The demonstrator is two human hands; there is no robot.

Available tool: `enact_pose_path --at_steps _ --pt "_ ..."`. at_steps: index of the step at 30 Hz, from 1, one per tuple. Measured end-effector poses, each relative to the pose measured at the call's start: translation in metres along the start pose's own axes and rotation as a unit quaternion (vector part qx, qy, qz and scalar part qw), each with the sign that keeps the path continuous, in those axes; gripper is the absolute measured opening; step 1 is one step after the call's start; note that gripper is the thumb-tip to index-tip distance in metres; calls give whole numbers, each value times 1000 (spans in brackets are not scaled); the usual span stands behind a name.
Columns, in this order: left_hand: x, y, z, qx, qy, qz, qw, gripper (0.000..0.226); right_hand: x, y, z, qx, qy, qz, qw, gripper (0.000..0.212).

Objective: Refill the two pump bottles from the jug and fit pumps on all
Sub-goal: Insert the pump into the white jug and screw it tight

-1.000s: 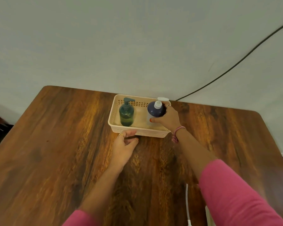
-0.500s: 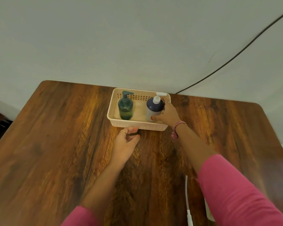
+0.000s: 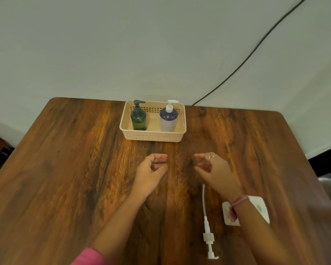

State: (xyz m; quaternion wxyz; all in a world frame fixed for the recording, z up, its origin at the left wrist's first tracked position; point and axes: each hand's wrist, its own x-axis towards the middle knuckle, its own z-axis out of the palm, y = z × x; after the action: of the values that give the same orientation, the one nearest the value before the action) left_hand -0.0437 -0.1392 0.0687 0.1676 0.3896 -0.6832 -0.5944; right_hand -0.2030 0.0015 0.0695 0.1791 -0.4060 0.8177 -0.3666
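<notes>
**In the basket, both bottles standing capped**

At the table's (image 3: 65, 169) far edge I am seeing a cream basket (image 3: 153, 137) holding a green bottle (image 3: 139, 118) and a white, purple-shouldered bottle (image 3: 168, 121), both upright, pumps fitted. No lettering is reading clearly. A loose pump (image 3: 207, 226) is lying near me. My left hand (image 3: 151, 171) and right hand (image 3: 212, 169) are hovering, loosely curled, grasping nothing.

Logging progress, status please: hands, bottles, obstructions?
Left hand and right hand empty. Green pump bottle and purple-topped white pump bottle upright in beige basket. Spare white pump lies loose.
</notes>
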Motion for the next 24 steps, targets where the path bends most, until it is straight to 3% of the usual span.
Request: enact_pose_path --at_steps 7,12,17,20,24 --pt "-45 -4 36 17 -35 -2 999 25 -89 36 -9 -129 -94 -43 986 30" --pt "-62 -5 56 36 -42 7 998 25 -132 51 3 -306 -291 -106 900 42" --pt "-72 -3 70 48 -48 21 997 25 -156 64 26 -372 -339 -171 847 46" --pt "-75 0 77 51 -58 28 997 26 -158 71 33 -368 -333 -172 851 43" --pt "-73 2 79 45 -53 27 997 26 -148 69 19 -262 -287 -179 904 33"
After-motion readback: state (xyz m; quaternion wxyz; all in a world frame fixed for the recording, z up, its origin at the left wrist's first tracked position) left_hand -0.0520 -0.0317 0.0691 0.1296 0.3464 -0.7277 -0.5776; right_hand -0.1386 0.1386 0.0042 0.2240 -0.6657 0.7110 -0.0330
